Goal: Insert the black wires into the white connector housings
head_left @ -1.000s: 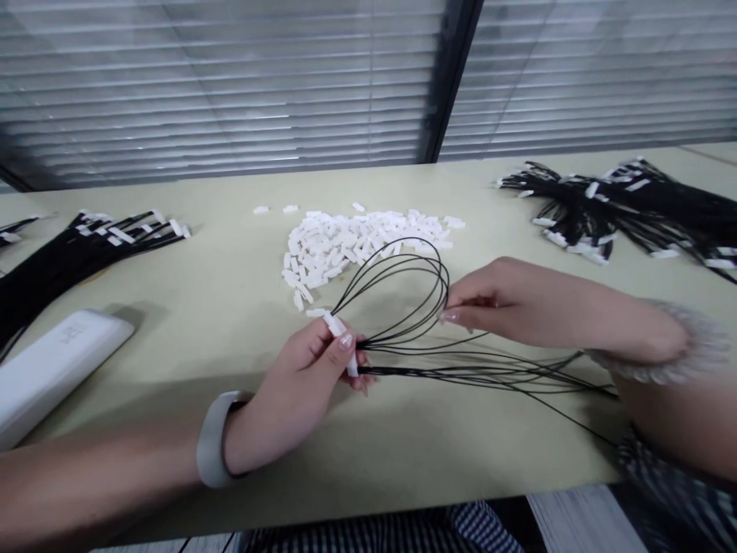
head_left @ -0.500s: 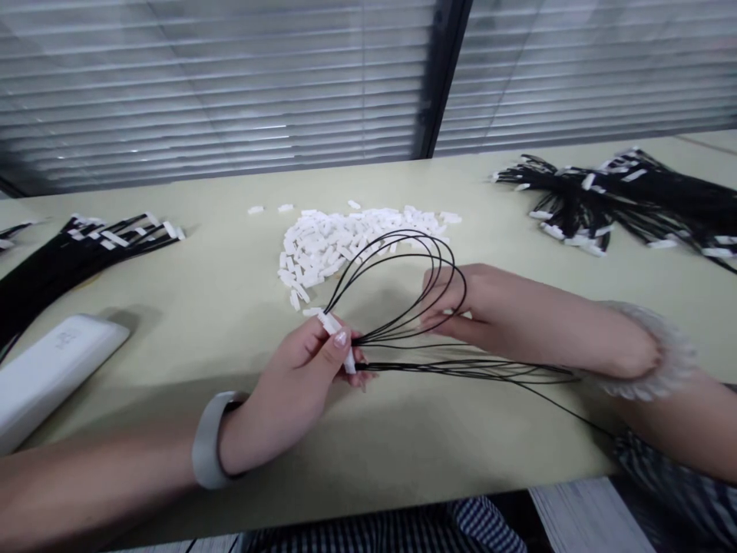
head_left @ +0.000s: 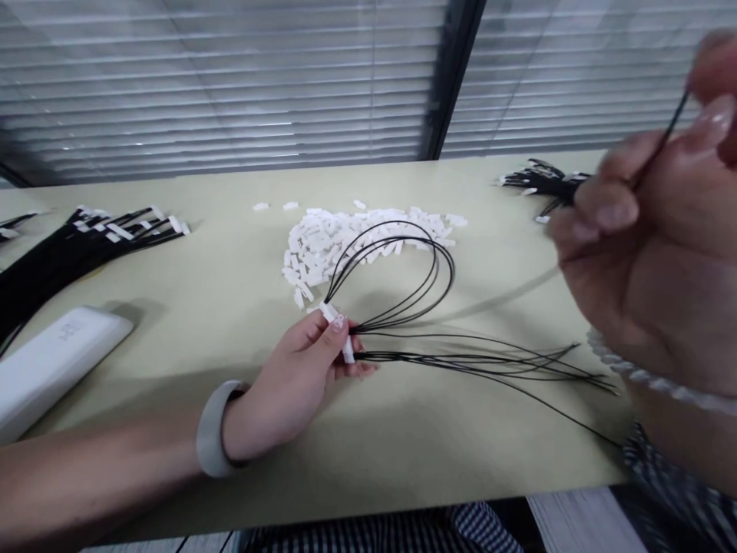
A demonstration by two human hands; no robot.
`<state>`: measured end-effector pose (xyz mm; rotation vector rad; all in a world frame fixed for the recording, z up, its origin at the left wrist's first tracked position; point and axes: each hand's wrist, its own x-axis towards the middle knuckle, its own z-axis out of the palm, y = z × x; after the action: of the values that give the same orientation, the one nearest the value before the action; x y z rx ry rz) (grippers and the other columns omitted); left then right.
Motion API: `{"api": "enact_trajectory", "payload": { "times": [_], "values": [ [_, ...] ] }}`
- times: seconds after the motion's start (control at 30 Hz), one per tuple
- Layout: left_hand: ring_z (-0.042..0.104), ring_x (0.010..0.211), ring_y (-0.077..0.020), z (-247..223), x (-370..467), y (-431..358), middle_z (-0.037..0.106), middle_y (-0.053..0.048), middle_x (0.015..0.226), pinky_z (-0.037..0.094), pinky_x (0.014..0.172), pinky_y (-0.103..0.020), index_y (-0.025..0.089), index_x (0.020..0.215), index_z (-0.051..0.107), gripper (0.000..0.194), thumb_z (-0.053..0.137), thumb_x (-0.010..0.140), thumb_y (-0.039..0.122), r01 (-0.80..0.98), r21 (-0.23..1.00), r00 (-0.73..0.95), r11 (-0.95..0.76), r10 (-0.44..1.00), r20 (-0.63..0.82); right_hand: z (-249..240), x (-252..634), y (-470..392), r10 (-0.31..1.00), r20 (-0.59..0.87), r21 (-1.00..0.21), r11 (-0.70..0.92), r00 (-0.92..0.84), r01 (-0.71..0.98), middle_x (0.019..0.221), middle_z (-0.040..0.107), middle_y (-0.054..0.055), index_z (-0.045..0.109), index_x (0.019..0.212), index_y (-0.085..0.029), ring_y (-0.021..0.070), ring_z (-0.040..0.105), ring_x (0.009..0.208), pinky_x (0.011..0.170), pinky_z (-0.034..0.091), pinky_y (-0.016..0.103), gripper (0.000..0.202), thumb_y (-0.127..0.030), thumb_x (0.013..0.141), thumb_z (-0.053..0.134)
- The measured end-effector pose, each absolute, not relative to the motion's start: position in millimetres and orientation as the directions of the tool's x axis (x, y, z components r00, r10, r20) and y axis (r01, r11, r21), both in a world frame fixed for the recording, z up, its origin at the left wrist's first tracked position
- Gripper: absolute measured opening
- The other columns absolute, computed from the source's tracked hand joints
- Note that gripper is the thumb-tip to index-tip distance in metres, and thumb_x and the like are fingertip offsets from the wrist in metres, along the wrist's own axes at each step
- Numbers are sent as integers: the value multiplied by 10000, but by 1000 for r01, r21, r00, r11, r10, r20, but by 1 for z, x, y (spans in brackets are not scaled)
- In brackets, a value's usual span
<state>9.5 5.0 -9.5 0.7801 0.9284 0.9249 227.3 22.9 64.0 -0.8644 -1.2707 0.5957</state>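
Note:
My left hand [head_left: 305, 361] pinches a long white connector [head_left: 347, 349] between thumb and fingers. Thin black wires [head_left: 452, 269] loop up from the connector's far end and curve back to its middle. More loose wires [head_left: 461, 359] run from its near end to the right across the table. My right hand [head_left: 662, 177] is raised close to the camera at the right, somewhat blurred, with its fingers closed on a black wire [head_left: 672, 121]. Beyond my left hand lies a heap of white connectors [head_left: 322, 242].
Bundles of black wires with white ends lie at the left [head_left: 51, 261] and at the back right [head_left: 546, 183]. A white oblong device [head_left: 63, 361] rests at the left on the pale table [head_left: 219, 269]. Window blinds [head_left: 230, 84] stand behind.
My right hand has moved up and toward the camera from beside the wire loops, and a black wire now shows in it. My left hand still holds the connector.

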Motion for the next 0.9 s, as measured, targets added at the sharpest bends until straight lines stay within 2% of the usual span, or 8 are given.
{"api": "enact_trajectory", "payload": {
  "times": [0.07, 0.17, 0.33, 0.4, 0.47, 0.57, 0.73, 0.9],
  "values": [
    [515, 646, -72, -9, 10, 5, 519, 20, 722, 514, 698, -278, 159, 770, 533, 110, 531, 790, 267, -309, 860, 302, 405, 900, -315, 65, 221, 16, 857, 509, -857, 494, 85, 149, 725, 498, -26, 481, 1091, -305, 56, 504, 606, 484, 411, 204, 340, -175, 779, 520],
    [512, 660, -73, -9, 10, 5, 517, 19, 735, 515, 703, -284, 160, 774, 532, 111, 532, 789, 270, -317, 857, 297, 407, 901, -318, 66, 214, 8, 903, 401, -824, 430, -156, 370, 659, 531, -14, 580, 836, -224, 65, 491, 549, 449, 395, 213, 85, -208, 769, 530],
    [514, 648, -64, -11, 9, 5, 515, 28, 720, 513, 703, -270, 168, 783, 527, 124, 520, 797, 291, -286, 875, 297, 391, 904, -307, 75, 216, 3, 850, 519, -812, 457, 92, 364, 645, 517, -5, 551, 740, -213, 70, 483, 531, 454, 380, 230, 75, -261, 785, 514],
    [517, 618, -63, -10, 9, 4, 517, 31, 699, 512, 690, -275, 170, 782, 516, 144, 508, 801, 313, -223, 900, 306, 375, 903, -300, 76, 216, 2, 807, 587, -734, 500, 60, 459, 631, 516, -4, 542, 702, -206, 72, 472, 532, 467, 374, 232, 99, -278, 770, 535],
    [521, 589, -71, -8, 9, 3, 518, 30, 678, 508, 662, -278, 165, 770, 502, 180, 491, 805, 342, -128, 933, 318, 335, 905, -282, 71, 213, 3, 777, 604, -552, 567, -176, 612, 627, 533, -9, 548, 689, -196, 68, 470, 551, 494, 371, 221, 91, -257, 756, 551],
    [536, 562, -81, -4, 8, -1, 514, 29, 651, 479, 586, -231, 157, 752, 486, 215, 457, 817, 360, 24, 970, 353, 243, 906, -236, 56, 203, 5, 725, 478, -302, 666, -496, 682, 627, 527, -20, 556, 720, -180, 55, 445, 570, 525, 343, 203, 104, -199, 791, 483],
    [536, 556, -77, -1, 6, -3, 534, 37, 619, 432, 567, -189, 167, 732, 483, 187, 429, 837, 312, 196, 979, 431, 64, 891, -144, 40, 192, 9, 727, 368, -236, 676, -579, 698, 701, 547, 18, 577, 781, -159, 90, 461, 654, 587, 334, 222, 205, -197, 832, 383],
    [527, 590, -90, 0, 5, -2, 545, 22, 631, 422, 580, -192, 166, 698, 480, 196, 417, 840, 286, 239, 971, 495, -13, 862, -110, 36, 189, 12, 721, 332, -217, 686, -608, 695, 711, 552, 12, 584, 799, -160, 92, 477, 685, 635, 354, 216, 162, -152, 798, 422]
  ]
}}
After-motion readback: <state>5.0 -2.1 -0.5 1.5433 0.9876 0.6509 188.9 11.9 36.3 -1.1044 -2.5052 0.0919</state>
